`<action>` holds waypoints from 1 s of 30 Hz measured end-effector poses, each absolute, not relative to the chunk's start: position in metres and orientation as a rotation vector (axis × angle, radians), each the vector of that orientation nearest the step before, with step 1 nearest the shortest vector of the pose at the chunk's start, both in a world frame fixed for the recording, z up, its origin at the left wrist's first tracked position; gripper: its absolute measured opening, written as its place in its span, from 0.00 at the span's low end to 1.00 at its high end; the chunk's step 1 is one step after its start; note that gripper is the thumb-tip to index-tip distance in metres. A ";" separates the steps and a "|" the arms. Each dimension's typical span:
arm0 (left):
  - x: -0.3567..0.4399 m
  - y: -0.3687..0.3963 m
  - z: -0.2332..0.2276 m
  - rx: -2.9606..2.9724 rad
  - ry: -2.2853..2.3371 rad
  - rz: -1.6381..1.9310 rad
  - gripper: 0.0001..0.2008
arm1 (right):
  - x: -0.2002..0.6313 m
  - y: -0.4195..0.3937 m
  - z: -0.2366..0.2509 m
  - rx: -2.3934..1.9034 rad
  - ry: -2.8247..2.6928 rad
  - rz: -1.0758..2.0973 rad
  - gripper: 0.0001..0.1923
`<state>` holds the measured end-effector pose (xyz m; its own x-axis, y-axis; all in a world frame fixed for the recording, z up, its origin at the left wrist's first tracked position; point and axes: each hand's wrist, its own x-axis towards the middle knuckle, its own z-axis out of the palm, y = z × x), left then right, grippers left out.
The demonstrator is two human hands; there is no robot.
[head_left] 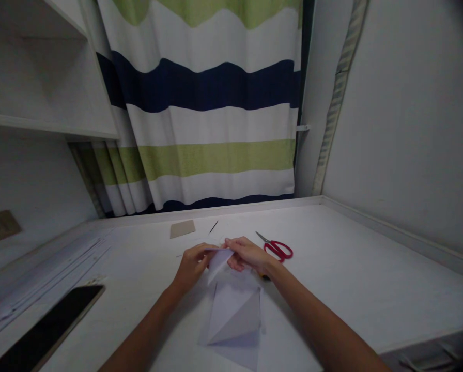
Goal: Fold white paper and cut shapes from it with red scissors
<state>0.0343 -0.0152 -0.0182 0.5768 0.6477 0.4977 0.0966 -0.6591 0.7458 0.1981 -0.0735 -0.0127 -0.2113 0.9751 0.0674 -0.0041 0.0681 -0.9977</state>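
Between my hands, a little above the white table (312, 305), is a folded piece of white paper (218, 262). My left hand (196, 262) has its fingers closed on the paper's left edge. On the other side, my right hand (247, 253) grips the upper right edge, its lower fingers curled beneath. More folded white paper (235, 315) lies below my hands, with a diagonal crease or flap across it. Red-handled scissors (277, 249) rest just beyond my right hand, blades pointing away to the left. Something yellow and black (264, 277) is partly hidden by my right wrist.
A tan card (182, 228) and a thin dark stick (213, 227) lie toward the back. At left are a black flat device (49, 330) and long clear-looking sheets (57, 279). A striped curtain (216, 124) hangs behind; a shelf (41, 121) juts out at upper left.
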 end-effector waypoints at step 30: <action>0.037 -0.008 -0.024 2.054 0.590 0.974 0.16 | 0.199 -0.075 -0.010 -1.051 -1.642 1.039 0.16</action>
<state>0.0366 -0.0077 -0.0239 0.6001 0.6694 0.4379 0.0786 -0.5941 0.8005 0.1987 -0.0754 -0.0095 -0.2351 0.9420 0.2396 0.1868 0.2857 -0.9399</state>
